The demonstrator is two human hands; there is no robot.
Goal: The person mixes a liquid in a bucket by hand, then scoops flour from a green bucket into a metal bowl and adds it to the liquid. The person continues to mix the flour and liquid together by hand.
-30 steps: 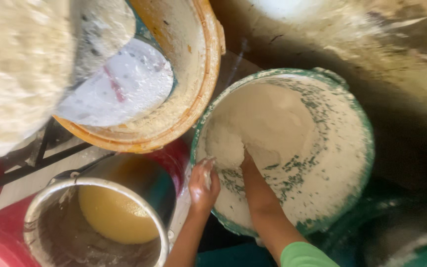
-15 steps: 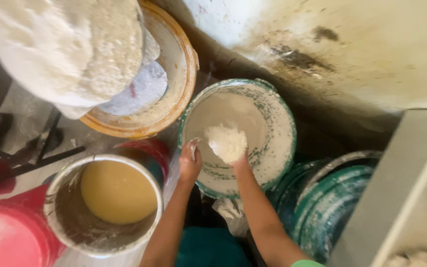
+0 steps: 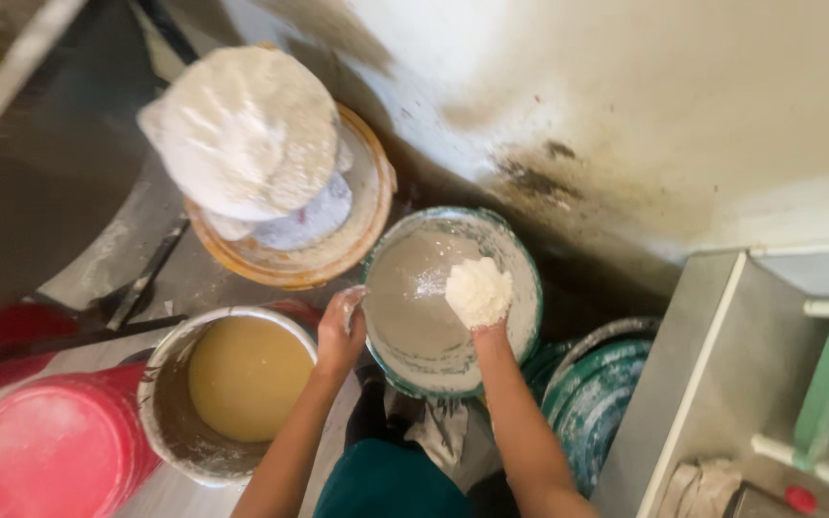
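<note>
A green bucket (image 3: 520, 259) caked with white flour stands in front of me on the floor. My left hand (image 3: 341, 333) grips its near left rim. My right hand (image 3: 479, 294) is raised over the bucket's opening, coated in flour and closed around a white handful of it (image 3: 477, 284). Pale flour fills the bottom of the bucket.
An orange-rimmed bucket (image 3: 372, 211) holding a flour-dusted white sack (image 3: 247, 129) stands behind left. A metal pot (image 3: 167, 403) of yellow liquid and a pink lid (image 3: 50, 451) lie at left. Stacked green buckets (image 3: 597, 403) and a grey cabinet (image 3: 722, 384) stand at right, a stained wall behind.
The view has pulled back and up. My right hand came up out of the flour with a white handful. My left hand stays on the rim.
</note>
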